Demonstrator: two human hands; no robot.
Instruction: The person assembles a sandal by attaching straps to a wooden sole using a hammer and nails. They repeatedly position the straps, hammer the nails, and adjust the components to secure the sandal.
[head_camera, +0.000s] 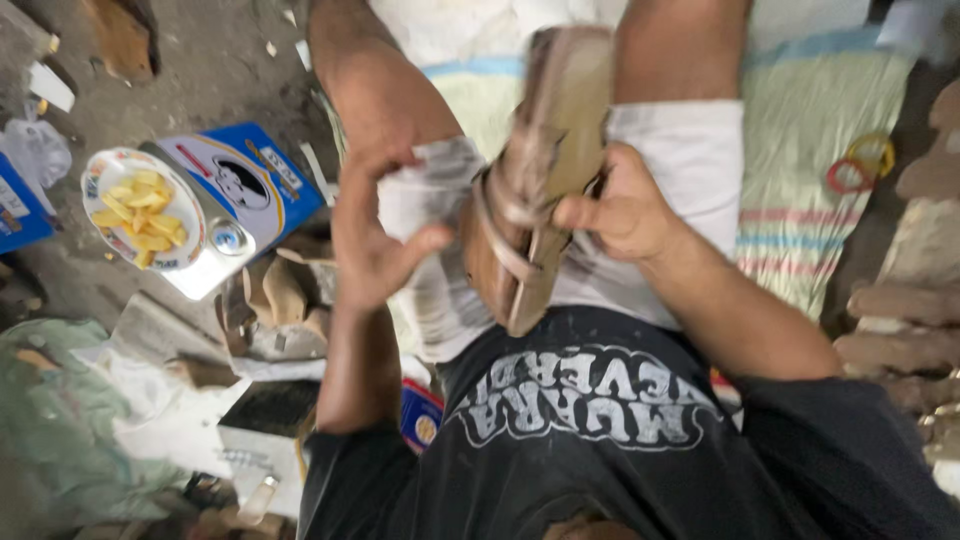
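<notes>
- Yellow chips lie on a white plate (143, 208) at the far left, on the ground; part of the plate rests on a blue tin box (243, 195).
- Brown leather scraps (278, 300) sit just below the box, beside my left knee.
- My left hand (372, 235) is up over my left thigh, released: fingers spread and curved, thumb pointing right toward the sandal, nothing in its grip. I can't tell whether the thumb tip touches the straps; the picture is blurred.
- A tan sandal (540, 170) stands on edge between my knees over my white shorts (690, 170), sole turned right, straps toward me.
- My right hand (620, 212) grasps the sandal from the right, fingers curled around its lower part, thumb pressed near the straps.
- A striped cloth (810, 150) lies under my right leg, with red and yellow rings (860, 165) on it at the far right.
</notes>
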